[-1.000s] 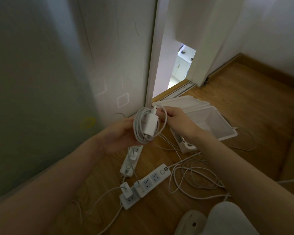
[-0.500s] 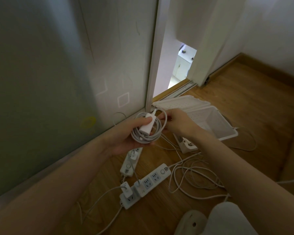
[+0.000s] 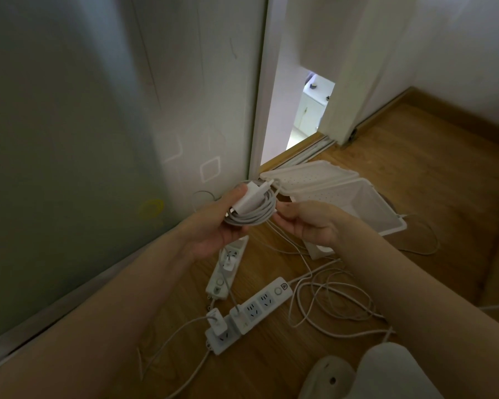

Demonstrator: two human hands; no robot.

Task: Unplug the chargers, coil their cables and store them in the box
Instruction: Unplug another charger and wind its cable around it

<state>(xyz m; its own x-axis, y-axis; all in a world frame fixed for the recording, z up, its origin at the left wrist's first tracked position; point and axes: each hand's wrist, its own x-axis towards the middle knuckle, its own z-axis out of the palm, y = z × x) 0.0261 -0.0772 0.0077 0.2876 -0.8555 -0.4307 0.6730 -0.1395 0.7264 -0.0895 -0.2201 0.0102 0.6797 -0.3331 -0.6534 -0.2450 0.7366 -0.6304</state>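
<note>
**Q:** Fingers first?

**A:** My left hand point(image 3: 213, 228) grips the coiled cable point(image 3: 255, 219), thumb clamping the charger point(image 3: 247, 201) across it. My right hand point(image 3: 308, 223) has fingers loosely curled, tips just beside the coil. I cannot tell whether they touch it.

**Q:** Room around them?

**A:** The box point(image 3: 386, 226) stands open just right of both hands, its lid point(image 3: 306, 177) tilted back. Bare floor point(image 3: 421, 174) lies beyond, and the glass door point(image 3: 69, 168) is close on the left.

**Q:** Anything hidden?

**A:** My right hand covers the box's near corner. Loose cables point(image 3: 337, 300) run under that forearm.

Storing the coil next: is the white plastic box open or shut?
Open: its dotted lid lies flipped back, and the white plastic box shows its inside.
</note>
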